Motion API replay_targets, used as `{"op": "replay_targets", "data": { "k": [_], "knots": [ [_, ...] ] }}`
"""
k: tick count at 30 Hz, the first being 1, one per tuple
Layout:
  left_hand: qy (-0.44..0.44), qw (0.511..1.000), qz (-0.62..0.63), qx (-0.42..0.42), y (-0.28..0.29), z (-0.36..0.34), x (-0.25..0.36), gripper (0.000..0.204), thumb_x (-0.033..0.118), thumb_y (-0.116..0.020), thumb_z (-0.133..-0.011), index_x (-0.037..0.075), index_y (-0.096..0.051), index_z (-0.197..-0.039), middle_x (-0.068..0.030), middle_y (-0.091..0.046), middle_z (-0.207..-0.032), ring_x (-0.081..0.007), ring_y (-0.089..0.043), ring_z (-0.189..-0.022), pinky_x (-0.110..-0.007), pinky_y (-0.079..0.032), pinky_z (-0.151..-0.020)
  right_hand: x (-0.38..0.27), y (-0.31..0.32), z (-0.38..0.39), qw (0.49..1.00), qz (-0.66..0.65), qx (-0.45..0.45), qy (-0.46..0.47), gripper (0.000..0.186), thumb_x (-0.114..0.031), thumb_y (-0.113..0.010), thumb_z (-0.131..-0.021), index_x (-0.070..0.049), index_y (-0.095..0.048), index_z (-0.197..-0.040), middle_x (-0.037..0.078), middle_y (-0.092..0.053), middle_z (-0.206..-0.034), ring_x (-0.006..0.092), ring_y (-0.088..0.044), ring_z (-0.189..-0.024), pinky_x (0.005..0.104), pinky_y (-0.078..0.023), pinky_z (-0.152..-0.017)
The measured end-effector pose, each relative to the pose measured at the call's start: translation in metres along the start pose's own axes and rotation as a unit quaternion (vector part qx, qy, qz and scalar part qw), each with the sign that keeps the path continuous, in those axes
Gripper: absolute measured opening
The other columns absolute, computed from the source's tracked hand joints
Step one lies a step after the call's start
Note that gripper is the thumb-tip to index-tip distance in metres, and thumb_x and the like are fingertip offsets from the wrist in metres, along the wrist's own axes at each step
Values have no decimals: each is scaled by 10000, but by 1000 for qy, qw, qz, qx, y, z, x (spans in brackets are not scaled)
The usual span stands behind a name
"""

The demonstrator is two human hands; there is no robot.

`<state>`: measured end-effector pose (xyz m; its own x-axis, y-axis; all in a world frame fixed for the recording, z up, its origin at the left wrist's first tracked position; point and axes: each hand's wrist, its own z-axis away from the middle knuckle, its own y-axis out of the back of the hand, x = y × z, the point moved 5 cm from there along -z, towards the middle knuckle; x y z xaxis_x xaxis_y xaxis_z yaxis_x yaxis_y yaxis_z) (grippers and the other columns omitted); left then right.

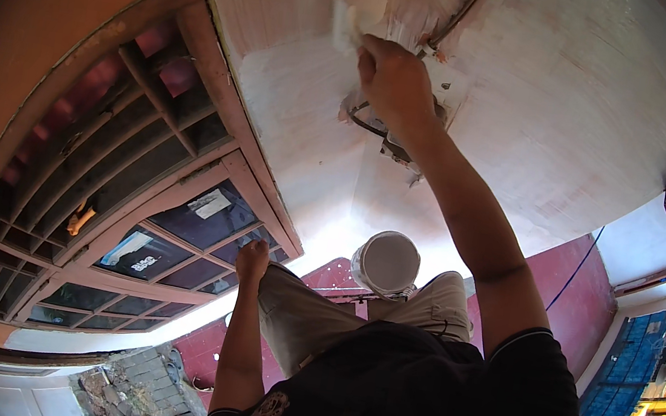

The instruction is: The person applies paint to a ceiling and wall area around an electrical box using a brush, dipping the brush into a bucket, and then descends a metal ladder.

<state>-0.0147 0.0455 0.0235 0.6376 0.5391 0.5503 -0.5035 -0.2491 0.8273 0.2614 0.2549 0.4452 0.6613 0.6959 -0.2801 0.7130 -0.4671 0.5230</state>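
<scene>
Right hand (395,80), upper centre of frame, is fisted tight around a paintbrush (345,25); handle hidden in the fist, white-loaded bristles press flat on the wall (588,117). Left hand (252,260), centre-left, rests on the window frame (227,166), fingers curled (can't tell whether it actually grips). White paint bucket (386,262) sits mid-frame on something near the knees; what bears it is hidden.

Progress, my read: wall is mostly whitewashed but thin, with streaks and pinkish base showing through top and right. Patch around the dark wiring (379,129) below the brush is uneven. Looks like first coat mostly on, second pass and edges left.
</scene>
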Motion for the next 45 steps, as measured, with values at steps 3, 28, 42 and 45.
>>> {"op": "replay_targets", "data": {
  "k": [3, 28, 42, 45],
  "knots": [
    [-5, 1000, -2, 2, 0, 1, -2, 447, 429, -480, -936, 56, -725, -935, -224, -701, -993, -454, -649, -959, -521, -505, -852, -4, 7, 3, 998, -57, -22, -6, 222, -160, -635, -899, -60, -689, -1089, 196, -706, -958, 413, -677, -862, 472, -556, -797],
    [-4, 1000, 4, 6, 1, 1, 13, 446, 424, -488, -934, 49, -729, -937, -232, -702, -986, -461, -651, -956, -516, -510, -852, 24, -8, -3, 995, 97, -7, -16, 215, -166, -569, -944, -23, -642, -1087, 204, -686, -939, 377, -681, -835, 459, -567, -747],
    [-24, 999, 11, 28, 0, 1, 0, 433, 411, -506, -934, 39, -720, -879, -220, -706, -927, -446, -662, -905, -516, -515, -802, -62, -10, 14, 981, -152, -21, 116, 245, -142, -669, -919, -58, -686, -1148, 167, -715, -984, 313, -709, -765, 392, -576, -656],
    [-18, 999, 18, 22, 1, 1, 6, 434, 411, -503, -936, 39, -720, -880, -219, -706, -922, -443, -665, -900, -513, -516, -800, -2, -18, -1, 982, -175, -50, 45, 224, -183, -655, -921, -98, -706, -1122, 142, -721, -1036, 350, -698, -882, 424, -569, -787]
  ]
}}
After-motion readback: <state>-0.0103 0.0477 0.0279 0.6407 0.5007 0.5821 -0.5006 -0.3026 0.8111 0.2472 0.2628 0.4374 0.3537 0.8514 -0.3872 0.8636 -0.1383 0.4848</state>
